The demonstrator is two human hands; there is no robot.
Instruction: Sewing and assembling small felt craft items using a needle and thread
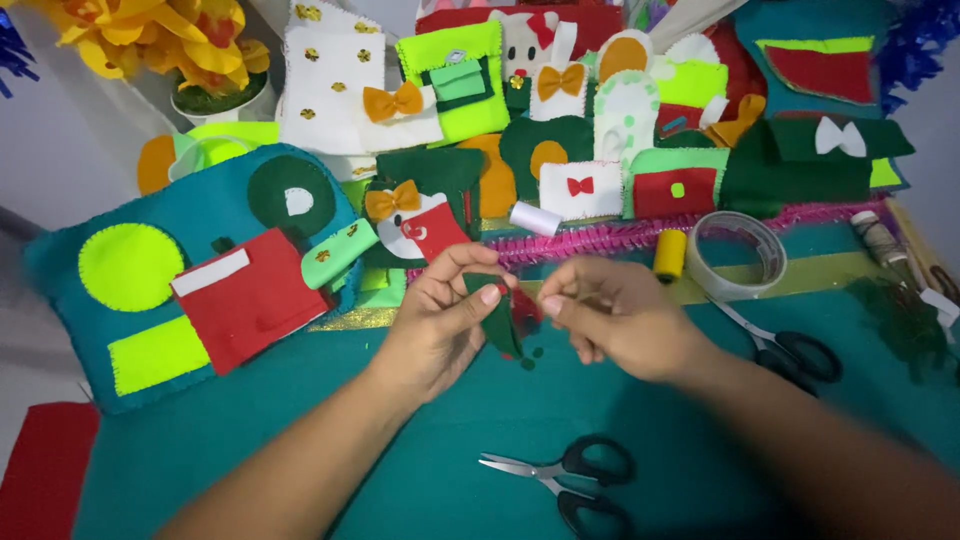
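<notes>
Bright, even indoor light with soft shadows; colours vivid, centre slightly blurred, edges bowed by wide-angle distortion.

No packages, signs or screens show anywhere in the frame; a small brown spool point(878, 238) at the right edge carries what may be a paper label.

A teal-covered worktop point(430, 470) fills the lower frame. On it lie black-handled scissors point(570, 480) at bottom centre, a second pair of scissors point(790, 350) at right, a tape roll point(738, 255) and a yellow thread spool point(669, 254) right of centre, a white spool point(535, 219) at centre, a teal felt panel point(190, 270) at left, and many felt pieces point(600, 120) across the top.
</notes>
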